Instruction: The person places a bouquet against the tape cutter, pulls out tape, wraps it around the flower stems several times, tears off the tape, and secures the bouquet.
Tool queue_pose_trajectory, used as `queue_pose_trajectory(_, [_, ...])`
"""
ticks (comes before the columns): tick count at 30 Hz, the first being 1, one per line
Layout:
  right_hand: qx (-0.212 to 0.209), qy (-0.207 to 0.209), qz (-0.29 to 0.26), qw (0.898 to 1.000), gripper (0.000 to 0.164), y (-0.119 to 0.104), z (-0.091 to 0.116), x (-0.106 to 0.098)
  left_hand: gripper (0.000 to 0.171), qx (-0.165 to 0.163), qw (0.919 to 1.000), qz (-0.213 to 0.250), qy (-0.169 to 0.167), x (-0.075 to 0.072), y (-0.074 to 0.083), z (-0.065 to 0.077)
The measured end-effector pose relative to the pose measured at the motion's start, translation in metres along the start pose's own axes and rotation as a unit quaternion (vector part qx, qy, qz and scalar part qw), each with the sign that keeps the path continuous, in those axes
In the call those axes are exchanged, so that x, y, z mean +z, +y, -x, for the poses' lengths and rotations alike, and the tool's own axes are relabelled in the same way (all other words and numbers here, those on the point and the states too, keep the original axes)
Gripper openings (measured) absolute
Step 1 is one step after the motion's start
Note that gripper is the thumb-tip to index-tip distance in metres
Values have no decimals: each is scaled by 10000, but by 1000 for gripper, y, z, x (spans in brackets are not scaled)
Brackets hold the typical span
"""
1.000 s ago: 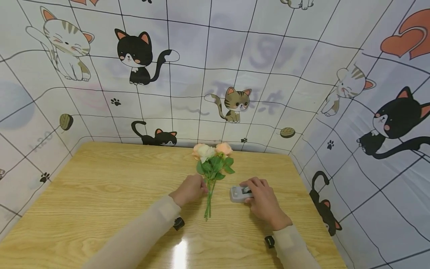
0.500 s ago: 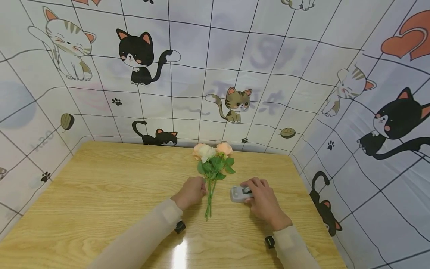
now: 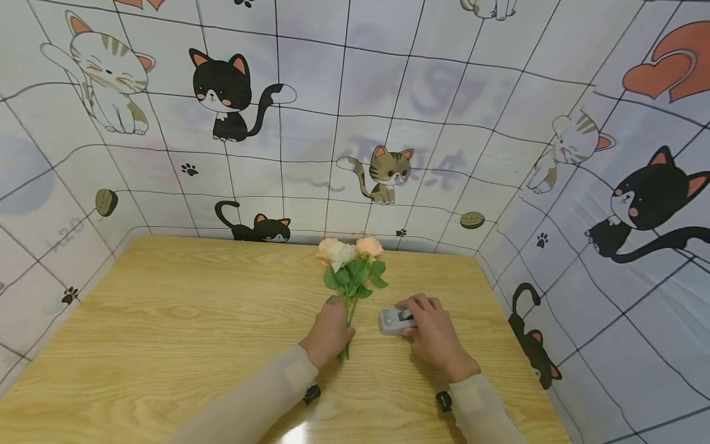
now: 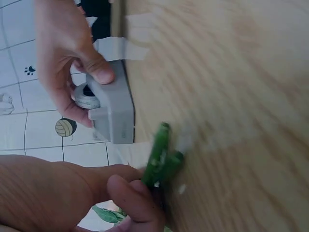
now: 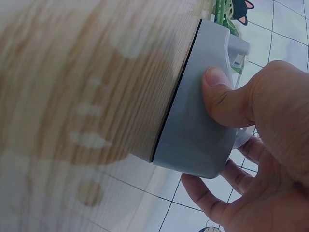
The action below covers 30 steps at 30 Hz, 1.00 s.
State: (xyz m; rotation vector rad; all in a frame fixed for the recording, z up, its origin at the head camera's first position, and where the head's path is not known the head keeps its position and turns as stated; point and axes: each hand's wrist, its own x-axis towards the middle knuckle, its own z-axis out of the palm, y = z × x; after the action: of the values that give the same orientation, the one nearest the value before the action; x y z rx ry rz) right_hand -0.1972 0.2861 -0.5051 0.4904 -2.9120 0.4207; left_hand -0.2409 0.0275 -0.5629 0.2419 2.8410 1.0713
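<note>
Flowers (image 3: 355,271) gripped by left hand (image 3: 330,330), blooms (image 3: 340,253) near far table edge (image 3: 222,242), gap, right hand (image 3: 435,330) grasping tape dispenser (image 3: 391,322)

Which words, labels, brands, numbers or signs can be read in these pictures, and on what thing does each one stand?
No text can be read with certainty.
Gray tape dispenser: what may be a small mark near its end in the left wrist view, too small and blurred to read.
Patterned wall covering: faint letter-like shapes in the head view, too blurred to read.
</note>
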Motion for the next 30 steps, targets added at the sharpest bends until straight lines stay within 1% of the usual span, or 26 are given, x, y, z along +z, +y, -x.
queue_pose_trajectory(2, [-3,8,3,10000,53,-1,0,0,25,38,10000,-62,19,2,-2,-3])
queue_pose_trajectory(3, [2,14,9,10000,53,-1,0,1,22,76,9999,-77,30,2,-3,-5])
queue_pose_trajectory(4, [10,20,10,10000,52,-1,0,0,26,129,9999,-75,19,3,-4,-7])
queue_pose_trajectory(6, [4,34,17,10000,52,-1,0,0,41,182,9998,25,-50,2,-6,-9])
queue_pose_trajectory(7, [0,35,26,10000,52,-1,0,0,44,234,9997,40,-43,2,-8,-9])
queue_pose_trajectory(9, [-19,37,28,10000,52,-1,0,0,50,319,9993,210,-56,0,-11,-8])
queue_pose_trajectory(11, [-52,42,38,10000,52,-1,0,0,54,423,9984,368,-81,-2,-15,-7])
queue_pose_trajectory(15, [-103,72,19,9999,52,-1,0,1,62,523,9948,797,-348,-6,-25,-6])
queue_pose_trajectory(16, [-123,86,16,9999,52,-1,0,1,64,500,9936,913,-441,-7,-27,-6])
queue_pose_trajectory(17, [-141,108,31,9998,52,-1,-1,1,64,425,9911,1129,-564,-9,-28,-5])
queue_pose_trajectory(18, [-148,116,25,9998,52,-1,-1,1,61,400,9890,1290,-604,-11,-28,-3])
queue_pose_trajectory(19, [-156,127,24,9998,52,-1,-1,2,54,304,9864,1494,-619,-13,-28,-1])
queue_pose_trajectory(21, [-165,145,22,9998,52,-1,0,2,35,79,9799,1883,-659,-17,-28,2])
queue_pose_trajectory(23, [-158,170,8,9997,51,-1,0,2,19,-114,9740,2176,-623,-20,-28,4])
queue_pose_trajectory(25, [-143,185,-29,9997,51,-1,1,2,17,-239,9728,2238,-541,-21,-28,5])
queue_pose_trajectory(29, [-155,212,-75,9996,51,-2,2,0,14,-343,9731,2236,-430,-21,-32,2])
queue_pose_trajectory(30, [-159,202,-88,9996,51,-2,3,0,12,-412,9713,2302,-424,-21,-32,1])
